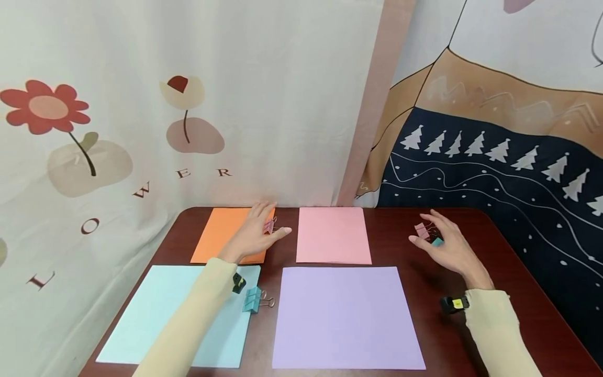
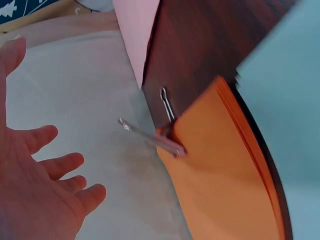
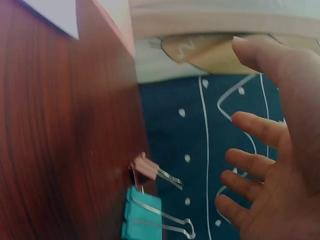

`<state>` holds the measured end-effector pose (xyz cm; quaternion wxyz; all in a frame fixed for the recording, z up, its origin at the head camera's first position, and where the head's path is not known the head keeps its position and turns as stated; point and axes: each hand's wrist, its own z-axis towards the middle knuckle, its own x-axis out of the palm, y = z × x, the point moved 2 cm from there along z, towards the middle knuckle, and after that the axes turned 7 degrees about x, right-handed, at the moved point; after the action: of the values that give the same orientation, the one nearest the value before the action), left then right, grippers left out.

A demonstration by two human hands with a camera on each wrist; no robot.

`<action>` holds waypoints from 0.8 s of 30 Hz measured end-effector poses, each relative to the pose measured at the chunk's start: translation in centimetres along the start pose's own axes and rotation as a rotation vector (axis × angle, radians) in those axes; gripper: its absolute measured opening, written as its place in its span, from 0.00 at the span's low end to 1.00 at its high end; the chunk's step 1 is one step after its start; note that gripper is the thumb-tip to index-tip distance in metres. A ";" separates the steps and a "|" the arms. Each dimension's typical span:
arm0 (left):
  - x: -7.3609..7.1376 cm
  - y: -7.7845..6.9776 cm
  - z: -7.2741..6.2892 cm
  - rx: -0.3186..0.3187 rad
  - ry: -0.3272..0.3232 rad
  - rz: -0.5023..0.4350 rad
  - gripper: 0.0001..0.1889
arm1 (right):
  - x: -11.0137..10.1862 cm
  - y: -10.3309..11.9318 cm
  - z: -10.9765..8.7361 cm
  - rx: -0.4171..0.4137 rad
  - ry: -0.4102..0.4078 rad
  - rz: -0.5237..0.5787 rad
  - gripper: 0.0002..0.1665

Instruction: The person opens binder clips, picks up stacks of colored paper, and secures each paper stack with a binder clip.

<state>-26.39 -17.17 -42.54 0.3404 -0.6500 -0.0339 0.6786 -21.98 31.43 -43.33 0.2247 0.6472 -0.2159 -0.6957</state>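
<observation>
— Four papers, count them, all flat, smooth and four-sided! Take the purple paper (image 1: pixel 348 319) as landmark: pink paper (image 1: pixel 332 235) just beyond it, blue paper (image 1: pixel 127 314) to its left, orange paper (image 1: pixel 212 238) beyond and left, layers showing at its edge!

— And the binder clips?

— Four! Two pink, two teal, wedge-shaped bodies, looped metal wire handles. The clamped pink clip (image 2: pixel 175 149) bites the orange paper; the clamped teal clip (image 1: pixel 252 300) bites the blue paper's edge, just left of the purple.

— The other pair?

— Loose pink clip (image 3: pixel 145 167), loose teal clip (image 3: pixel 142 212), close together on the wood-grained table (image 1: pixel 438 340), beyond and right of the purple!

— Hands?

— Both empty! Left hand (image 1: pixel 254 233), fingers apart, near the clamped pink clip, beyond the purple's left side; right hand (image 1: pixel 445 246), fingers spread, beside the loose pair.
</observation>
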 end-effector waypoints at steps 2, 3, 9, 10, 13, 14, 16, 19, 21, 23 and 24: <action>0.4 -0.5 0.6 0.013 0.018 0.006 0.52 | -0.4 -0.6 -0.1 0.006 -0.012 0.002 0.49; 0.6 -0.8 1.0 0.022 0.027 0.012 0.51 | -0.6 -0.9 -0.1 0.009 -0.017 0.003 0.49; 2.1 -2.1 3.0 0.058 0.111 0.056 0.47 | -1.8 -2.6 -0.3 0.065 -0.056 0.016 0.49; 2.4 -2.3 3.3 0.056 0.128 0.065 0.47 | -2.0 -2.9 -0.3 0.086 -0.056 0.022 0.50; 3.2 -2.8 4.1 0.045 0.172 0.085 0.47 | -2.4 -3.9 -0.4 0.159 -0.044 0.028 0.52; 3.5 -3.0 4.4 0.043 0.186 0.089 0.47 | -2.5 -4.3 -0.4 0.185 -0.036 0.028 0.53; 3.9 -3.3 4.9 0.041 0.209 0.084 0.47 | -2.5 -4.9 -0.5 0.224 -0.022 0.030 0.55; 4.6 -3.7 5.5 0.040 0.240 0.068 0.46 | -2.4 -5.5 -0.6 0.251 -0.011 0.040 0.55; 5.0 -3.8 5.9 0.035 0.254 0.061 0.46 | -2.2 -5.7 -0.6 0.248 -0.009 0.047 0.54; 5.5 -3.9 6.2 0.026 0.270 0.055 0.45 | -2.0 -5.9 -0.5 0.240 -0.002 0.047 0.52; 5.8 -3.9 6.3 0.018 0.279 0.053 0.44 | -2.0 -6.0 -0.5 0.238 0.002 0.042 0.50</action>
<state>-30.03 -8.78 -44.64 0.3294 -0.7357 0.0372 0.5906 -21.54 37.44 -45.32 0.1607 0.6654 -0.3103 -0.6596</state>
